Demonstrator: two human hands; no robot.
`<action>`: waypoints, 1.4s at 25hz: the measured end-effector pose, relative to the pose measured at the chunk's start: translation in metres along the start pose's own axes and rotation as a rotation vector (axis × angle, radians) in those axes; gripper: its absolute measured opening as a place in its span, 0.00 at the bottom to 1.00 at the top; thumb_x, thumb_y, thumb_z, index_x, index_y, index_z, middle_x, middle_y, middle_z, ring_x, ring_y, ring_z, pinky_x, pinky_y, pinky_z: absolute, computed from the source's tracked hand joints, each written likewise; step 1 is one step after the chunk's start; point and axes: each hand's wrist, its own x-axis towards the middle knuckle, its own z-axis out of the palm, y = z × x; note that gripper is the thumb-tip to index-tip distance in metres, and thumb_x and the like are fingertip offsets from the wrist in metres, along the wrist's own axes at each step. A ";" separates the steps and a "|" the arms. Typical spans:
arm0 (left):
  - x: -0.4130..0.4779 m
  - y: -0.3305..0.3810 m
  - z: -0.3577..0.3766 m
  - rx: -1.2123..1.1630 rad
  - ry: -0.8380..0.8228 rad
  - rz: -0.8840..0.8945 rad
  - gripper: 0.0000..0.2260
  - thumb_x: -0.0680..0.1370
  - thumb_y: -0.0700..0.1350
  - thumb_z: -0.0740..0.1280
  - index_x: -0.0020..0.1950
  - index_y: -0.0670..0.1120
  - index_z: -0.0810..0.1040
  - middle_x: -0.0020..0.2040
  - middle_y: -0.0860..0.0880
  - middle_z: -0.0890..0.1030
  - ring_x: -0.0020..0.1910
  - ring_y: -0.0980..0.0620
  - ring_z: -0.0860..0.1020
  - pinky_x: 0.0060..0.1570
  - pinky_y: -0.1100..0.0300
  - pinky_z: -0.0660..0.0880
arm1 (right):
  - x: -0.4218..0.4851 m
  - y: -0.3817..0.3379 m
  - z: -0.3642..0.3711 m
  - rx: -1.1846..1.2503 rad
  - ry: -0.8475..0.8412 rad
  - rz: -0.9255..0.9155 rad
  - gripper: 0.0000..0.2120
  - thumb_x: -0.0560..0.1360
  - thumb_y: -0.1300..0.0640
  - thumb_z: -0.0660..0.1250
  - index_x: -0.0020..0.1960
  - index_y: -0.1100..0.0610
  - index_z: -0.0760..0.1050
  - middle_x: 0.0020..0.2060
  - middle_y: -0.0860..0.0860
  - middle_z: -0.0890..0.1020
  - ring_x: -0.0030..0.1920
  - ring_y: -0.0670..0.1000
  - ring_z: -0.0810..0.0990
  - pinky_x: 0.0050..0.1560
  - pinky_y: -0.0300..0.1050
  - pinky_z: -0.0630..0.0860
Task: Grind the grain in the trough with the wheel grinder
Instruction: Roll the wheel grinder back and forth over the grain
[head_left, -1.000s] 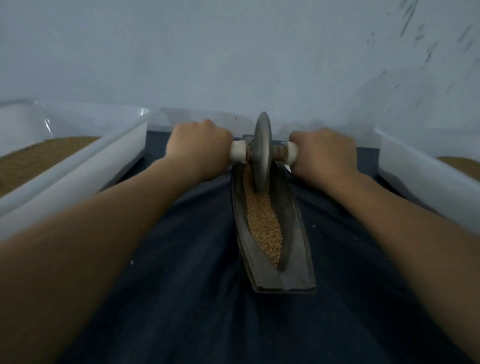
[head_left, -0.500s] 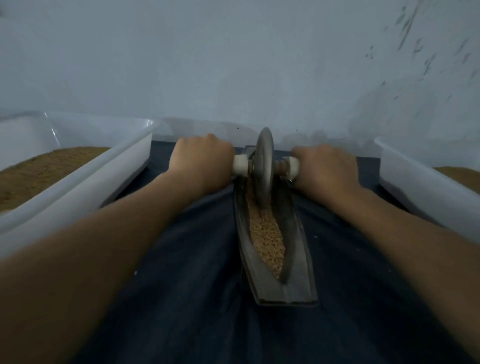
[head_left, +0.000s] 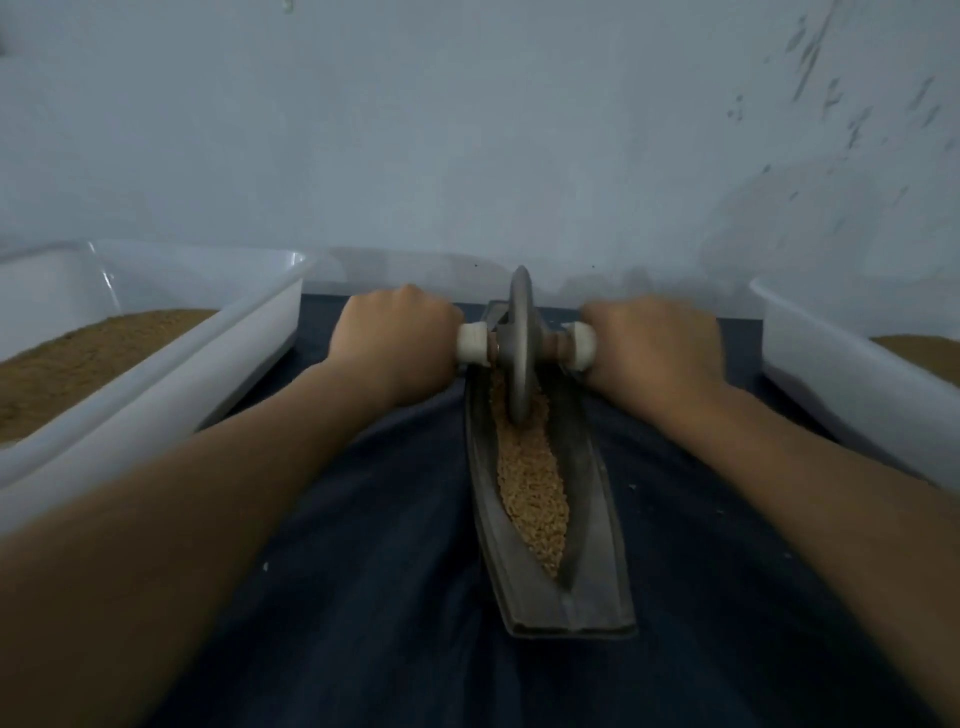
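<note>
Wheel grinder, a grey metal disc on a cross axle with white handle ends, stands upright at centre frame near the far end of the long dark boat-shaped metal trough. Its rim is sunk into the tan crushed grain, which fills the groove down toward the lower middle. The grinder looks heavy and rigid; it should roll readily but could tip sideways under an uneven push, so the sensible hold is both axle ends at once, kept level. That is the hold here: the left hand is curled in a fist round the left handle and the right hand round the right one, each just beside the disc. The grain is loose and light and could spill over the low walls. The trough rests on a dark blue cloth, between two white plastic tubs at the left and right edges, each holding brown meal.
</note>
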 end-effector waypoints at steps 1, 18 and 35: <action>0.008 0.002 0.000 -0.030 -0.045 -0.045 0.07 0.75 0.53 0.66 0.49 0.52 0.79 0.38 0.51 0.71 0.36 0.47 0.74 0.34 0.55 0.68 | 0.012 -0.004 -0.001 0.006 -0.053 0.031 0.05 0.73 0.49 0.70 0.46 0.48 0.76 0.37 0.51 0.77 0.38 0.57 0.78 0.34 0.44 0.67; 0.004 0.011 -0.016 0.207 0.100 0.124 0.03 0.75 0.47 0.67 0.46 0.51 0.79 0.33 0.51 0.64 0.34 0.45 0.76 0.31 0.56 0.64 | -0.011 0.012 0.007 0.109 -0.158 0.042 0.13 0.76 0.40 0.64 0.39 0.48 0.73 0.34 0.46 0.78 0.36 0.53 0.77 0.33 0.44 0.70; -0.060 -0.005 -0.009 0.018 0.182 0.109 0.11 0.65 0.54 0.67 0.32 0.56 0.64 0.26 0.57 0.57 0.22 0.53 0.56 0.29 0.68 0.49 | -0.052 0.011 -0.020 -0.102 0.164 -0.181 0.08 0.63 0.46 0.59 0.31 0.49 0.64 0.21 0.44 0.59 0.20 0.48 0.56 0.30 0.33 0.50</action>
